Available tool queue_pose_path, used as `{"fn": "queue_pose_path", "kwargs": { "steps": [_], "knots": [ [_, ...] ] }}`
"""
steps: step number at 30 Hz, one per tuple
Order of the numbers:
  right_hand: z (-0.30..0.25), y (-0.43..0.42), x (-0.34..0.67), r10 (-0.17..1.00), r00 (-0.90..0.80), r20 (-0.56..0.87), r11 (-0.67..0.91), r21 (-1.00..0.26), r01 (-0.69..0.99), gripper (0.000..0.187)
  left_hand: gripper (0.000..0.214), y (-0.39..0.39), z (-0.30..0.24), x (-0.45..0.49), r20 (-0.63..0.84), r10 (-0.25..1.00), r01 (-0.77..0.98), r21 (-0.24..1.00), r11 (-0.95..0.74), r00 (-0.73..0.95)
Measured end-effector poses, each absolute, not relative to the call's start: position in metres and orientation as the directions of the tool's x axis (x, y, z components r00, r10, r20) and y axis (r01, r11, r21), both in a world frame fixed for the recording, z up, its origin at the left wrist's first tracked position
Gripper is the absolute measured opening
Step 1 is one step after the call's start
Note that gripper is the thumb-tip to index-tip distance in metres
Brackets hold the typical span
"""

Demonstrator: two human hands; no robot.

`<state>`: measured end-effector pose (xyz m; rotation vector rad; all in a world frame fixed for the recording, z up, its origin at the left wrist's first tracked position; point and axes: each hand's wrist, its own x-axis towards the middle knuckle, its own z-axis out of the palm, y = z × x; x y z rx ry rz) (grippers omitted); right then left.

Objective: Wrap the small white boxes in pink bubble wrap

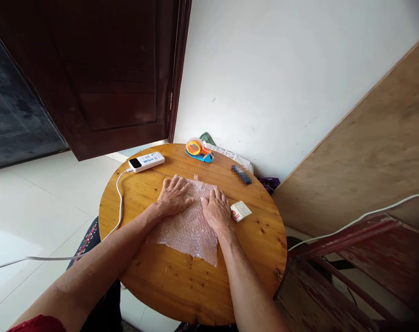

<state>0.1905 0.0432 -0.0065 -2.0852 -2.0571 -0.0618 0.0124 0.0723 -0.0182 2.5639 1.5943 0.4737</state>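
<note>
- Clear, roughly rectangular bubble-wrap sheet [188, 230]: flat, mid-area of round, varnished yellow-brown wood counter [154, 281]; short clear strip [195, 177] sticks out at its 12 o'clock edge. Can't tell if anything's underneath.
- Bare L hand [174, 198]: on sheet, approx 11 o'clock; grip wide open, palm down, fingers spread, nothing held.
- Bare R hand [215, 210]: 2 o'clock edge; grip open too, fingers closer tog., nothing held.
- Why: prob. both palms pin springy plastic so it won't curl or slide.
- Around sheet: white rectangular device w/ black screen [147, 161], 11 o'clock; orange-and-blue plastic tape dispenser [200, 153], 12; dark slim blurred object [242, 174], 1–2; small cream card w/ red mark [241, 211], 3.
- In the way: card right beside R hand; L forearm [102, 263] hides sheet's 8–9 o'clock edge; thin white cable [121, 203] runs from device down counter's 9 o'clock side, nr L forearm.
</note>
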Motion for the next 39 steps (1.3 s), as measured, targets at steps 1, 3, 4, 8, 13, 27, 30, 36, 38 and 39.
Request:
{"fn": "queue_pose_path", "kwargs": {
  "steps": [1, 3, 4, 8, 13, 27, 30, 36, 38, 39],
  "knots": [
    [-0.006, 0.043, 0.190, 0.984, 0.026, 0.177, -0.004, -0.125, 0.992, 0.057, 0.059, 0.074, -0.018, 0.012, 0.214, 0.895, 0.869, 0.235, -0.436, 0.391],
    [-0.006, 0.043, 0.190, 0.985, 0.030, 0.171, -0.007, -0.132, 0.991, 0.057, 0.057, 0.077, -0.017, 0.010, 0.231, 0.917, 0.896, 0.236, -0.377, 0.325],
    [-0.006, 0.043, 0.190, 0.986, 0.032, 0.166, -0.009, -0.134, 0.991, 0.057, 0.056, 0.078, -0.017, 0.009, 0.246, 0.929, 0.912, 0.239, -0.334, 0.276],
    [-0.004, 0.042, 0.191, 0.987, 0.035, 0.155, -0.013, -0.139, 0.990, 0.057, 0.052, 0.080, -0.011, 0.004, 0.317, 0.941, 0.944, 0.260, -0.205, 0.117],
    [-0.003, 0.042, 0.191, 0.987, 0.035, 0.159, -0.011, -0.148, 0.989, 0.055, 0.039, 0.075, -0.001, -0.004, 0.308, 0.910, 0.904, 0.236, -0.356, 0.278],
    [0.000, 0.039, 0.189, 0.987, 0.047, 0.156, -0.025, -0.143, 0.989, 0.053, 0.089, 0.054, 0.014, 0.001, -0.023, 0.737, 0.703, 0.325, -0.633, 0.675],
    [-0.001, 0.040, 0.190, 0.987, 0.044, 0.154, -0.023, -0.133, 0.991, 0.053, 0.101, 0.050, 0.018, -0.003, -0.070, 0.727, 0.702, 0.337, -0.627, 0.683],
    [-0.003, 0.042, 0.190, 0.989, 0.046, 0.139, -0.030, -0.117, 0.993, 0.052, 0.094, 0.005, 0.021, -0.017, -0.016, 0.716, 0.675, 0.349, -0.650, 0.698],
    [-0.002, 0.043, 0.190, 0.989, 0.039, 0.144, -0.021, -0.123, 0.992, 0.052, 0.080, -0.013, 0.016, -0.025, 0.012, 0.673, 0.622, 0.370, -0.690, 0.740],
    [-0.002, 0.043, 0.190, 0.988, 0.037, 0.147, -0.019, -0.123, 0.992, 0.052, 0.074, -0.020, 0.014, -0.029, 0.021, 0.658, 0.603, 0.379, -0.702, 0.753]
  ]
}}
